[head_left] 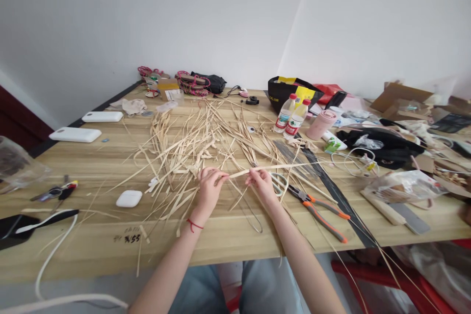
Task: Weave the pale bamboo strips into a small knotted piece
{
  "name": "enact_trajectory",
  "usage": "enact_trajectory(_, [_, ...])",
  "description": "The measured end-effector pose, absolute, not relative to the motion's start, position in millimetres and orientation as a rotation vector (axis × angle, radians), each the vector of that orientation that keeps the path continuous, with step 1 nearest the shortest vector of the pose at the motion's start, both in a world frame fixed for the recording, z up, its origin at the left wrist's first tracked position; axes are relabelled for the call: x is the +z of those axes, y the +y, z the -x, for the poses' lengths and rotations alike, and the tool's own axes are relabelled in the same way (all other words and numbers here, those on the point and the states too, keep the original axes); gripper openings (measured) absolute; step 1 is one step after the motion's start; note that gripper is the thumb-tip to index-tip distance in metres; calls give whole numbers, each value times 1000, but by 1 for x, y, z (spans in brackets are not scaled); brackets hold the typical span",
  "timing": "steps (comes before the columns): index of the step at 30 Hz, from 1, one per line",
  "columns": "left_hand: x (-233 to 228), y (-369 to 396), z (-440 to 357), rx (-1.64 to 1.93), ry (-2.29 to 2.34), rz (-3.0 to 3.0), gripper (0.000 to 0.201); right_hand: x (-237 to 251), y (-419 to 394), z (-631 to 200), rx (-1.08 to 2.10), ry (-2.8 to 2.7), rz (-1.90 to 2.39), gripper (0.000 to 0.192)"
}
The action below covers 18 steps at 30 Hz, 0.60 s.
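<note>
Both hands, left hand (209, 187) and right hand (260, 181), pinch one long straw strip (279, 167) between their fingers; two water bottles (290, 117) stand on the worktop (228, 235).

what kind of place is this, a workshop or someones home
Most likely a craft workroom. Both hands, left hand and right hand, pinch one thin strip above a wooden table strewn with a pile of pale strips, with orange-handled pliers close by.

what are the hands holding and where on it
Both hands pinch one long straw strip: the left hand holds its near end, the right hand grips a little further along, the rest trailing right.
</note>
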<state>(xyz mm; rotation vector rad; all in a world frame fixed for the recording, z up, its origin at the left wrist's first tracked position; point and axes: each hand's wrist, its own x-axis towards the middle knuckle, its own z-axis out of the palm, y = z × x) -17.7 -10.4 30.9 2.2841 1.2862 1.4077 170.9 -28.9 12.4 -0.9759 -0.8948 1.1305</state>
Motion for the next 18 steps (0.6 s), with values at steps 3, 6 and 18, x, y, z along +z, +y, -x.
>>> enact_trajectory(3, [32, -11, 19, 1412, 1313, -2266, 11, 11, -29, -172, 1130, -892, 963, 25])
enact_trajectory(6, [32, -10, 19, 1365, 1301, -2290, 12, 10, -28, -173, 1117, -873, 980, 27])
enact_trajectory(18, [22, 2, 25, 1342, 1382, -2264, 13, 10, -27, -180, 1008, -762, 1001, 30])
